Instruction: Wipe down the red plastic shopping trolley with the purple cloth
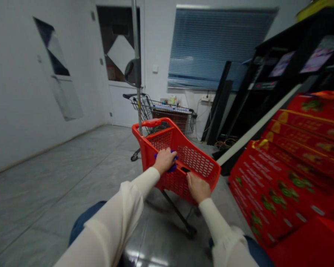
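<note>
A red plastic shopping cart (pixel 196 159) with mesh walls stands in front of me on small wheels. My left hand (pixel 164 161) closes around its near rim, over a blue-purple grip piece (pixel 173 168) that shows on both sides of the fingers. My right hand (pixel 198 187) grips the rim further right, next to a small black slot (pixel 185 170). White sleeves cover both forearms. Nothing shows inside the cart from this angle, as its near wall and my hands hide part of it.
A wire shopping cart (pixel 167 111) holding a brown box stands just beyond, beside a metal pole (pixel 136 48). Stacked red cartons (pixel 284 178) rise close on the right, below black shelving (pixel 292 63). A grey tiled floor (pixel 58 185) stretches left to a white wall.
</note>
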{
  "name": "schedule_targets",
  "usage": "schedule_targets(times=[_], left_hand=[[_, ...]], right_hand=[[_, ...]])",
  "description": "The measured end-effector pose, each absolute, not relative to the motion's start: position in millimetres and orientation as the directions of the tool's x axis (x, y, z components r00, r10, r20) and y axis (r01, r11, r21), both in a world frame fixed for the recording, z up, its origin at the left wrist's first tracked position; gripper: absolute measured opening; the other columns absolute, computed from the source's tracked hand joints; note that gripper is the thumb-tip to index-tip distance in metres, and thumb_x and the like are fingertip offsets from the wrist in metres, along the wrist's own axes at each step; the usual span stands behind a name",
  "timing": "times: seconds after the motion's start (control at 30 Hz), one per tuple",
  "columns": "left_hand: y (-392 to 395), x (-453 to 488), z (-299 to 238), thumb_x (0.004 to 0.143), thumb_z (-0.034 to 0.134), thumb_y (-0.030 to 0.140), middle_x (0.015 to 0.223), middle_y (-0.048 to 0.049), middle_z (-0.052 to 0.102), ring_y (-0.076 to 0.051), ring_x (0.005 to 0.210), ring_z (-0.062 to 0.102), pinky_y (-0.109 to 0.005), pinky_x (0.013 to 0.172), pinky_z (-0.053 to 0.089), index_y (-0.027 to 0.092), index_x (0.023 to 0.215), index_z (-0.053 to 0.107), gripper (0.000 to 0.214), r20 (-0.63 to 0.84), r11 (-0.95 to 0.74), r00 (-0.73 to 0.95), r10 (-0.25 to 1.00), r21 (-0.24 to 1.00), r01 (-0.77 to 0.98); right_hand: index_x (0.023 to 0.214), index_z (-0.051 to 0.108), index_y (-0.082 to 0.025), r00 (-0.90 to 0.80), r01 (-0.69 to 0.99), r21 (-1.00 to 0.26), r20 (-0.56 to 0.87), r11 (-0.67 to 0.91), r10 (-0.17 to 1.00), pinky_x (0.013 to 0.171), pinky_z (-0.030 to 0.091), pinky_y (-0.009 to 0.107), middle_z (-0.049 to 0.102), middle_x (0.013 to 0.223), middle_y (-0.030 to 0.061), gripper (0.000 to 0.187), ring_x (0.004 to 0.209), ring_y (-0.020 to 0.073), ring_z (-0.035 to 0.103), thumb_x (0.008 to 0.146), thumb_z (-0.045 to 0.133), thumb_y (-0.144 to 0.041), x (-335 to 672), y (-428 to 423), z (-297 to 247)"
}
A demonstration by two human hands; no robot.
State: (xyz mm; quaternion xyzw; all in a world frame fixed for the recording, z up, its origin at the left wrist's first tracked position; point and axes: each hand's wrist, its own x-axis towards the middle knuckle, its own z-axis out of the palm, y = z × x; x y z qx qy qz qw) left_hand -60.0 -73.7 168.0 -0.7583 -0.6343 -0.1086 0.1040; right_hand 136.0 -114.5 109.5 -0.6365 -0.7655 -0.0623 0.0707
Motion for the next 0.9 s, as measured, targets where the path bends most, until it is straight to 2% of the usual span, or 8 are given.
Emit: schedule_targets(times=[0.17, 0.37, 0.5, 0.73, 0.9], left_hand=[[-67.1, -76.5, 172.1, 0.091, 0.056, 0.034, 0.110, -0.0127, 0.057, -0.028, 0.103, 0.058, -0.039, 0.088, 0.044, 0.024, 0.116, 0.063, 0.028, 0.369, -0.078, 0.092, 0.925, -0.051, 0.996], [-90.1, -20.1, 145.9, 0.093, 0.053, 0.036, 0.111, -0.0110, 0.055, -0.026, 0.102, 0.056, -0.038, 0.086, 0.044, 0.025, 0.119, 0.060, 0.029, 0.376, -0.172, 0.150, 0.914, 0.025, 0.985], [-88.2, -22.5, 151.6, 0.095, 0.051, 0.038, 0.111, -0.0106, 0.056, -0.025, 0.101, 0.058, -0.037, 0.086, 0.045, 0.026, 0.120, 0.060, 0.030, 0.322, -0.241, 0.221, 0.921, 0.025, 0.970], [-69.7, -65.5, 168.8, 0.095, 0.050, 0.033, 0.110, -0.0127, 0.056, -0.027, 0.103, 0.058, -0.038, 0.086, 0.044, 0.024, 0.117, 0.062, 0.027, 0.377, -0.065, 0.067, 0.924, -0.018, 0.998], [-84.5, -33.1, 150.4, 0.095, 0.049, 0.033, 0.113, -0.0110, 0.055, -0.026, 0.103, 0.056, -0.037, 0.086, 0.044, 0.026, 0.118, 0.060, 0.027, 0.369, -0.154, 0.146, 0.918, -0.010, 0.988]], right_hand=[[0.109, 0.065, -0.025, -0.169, 0.985, 0.016, 0.233, 0.170, 0.958, 0.063, 0.041, 0.023, 0.073, 0.081, 0.0063, 0.047, 0.076, 0.0180, 0.071, 0.105, 0.021, -0.040, 128.5, -114.0, 106.7], [0.105, 0.067, -0.024, -0.163, 0.986, 0.019, 0.274, 0.164, 0.948, 0.062, 0.039, 0.021, 0.072, 0.083, 0.0065, 0.047, 0.072, 0.0150, 0.069, 0.105, 0.022, -0.038, 130.4, -111.2, 102.2], [0.108, 0.067, -0.026, -0.167, 0.985, 0.009, 0.259, 0.170, 0.951, 0.061, 0.037, 0.020, 0.073, 0.085, 0.0061, 0.046, 0.073, 0.0142, 0.069, 0.106, 0.023, -0.039, 138.4, -110.6, 101.6], [0.104, 0.068, -0.024, -0.147, 0.989, 0.012, 0.285, 0.150, 0.947, 0.062, 0.039, 0.022, 0.073, 0.082, 0.0074, 0.049, 0.075, 0.0168, 0.070, 0.105, 0.022, -0.040, 131.5, -109.4, 97.8], [0.105, 0.066, -0.022, -0.153, 0.988, 0.018, 0.279, 0.155, 0.948, 0.061, 0.038, 0.022, 0.073, 0.083, 0.0085, 0.049, 0.077, 0.0172, 0.071, 0.105, 0.019, -0.038, 120.5, -111.4, 103.8]])
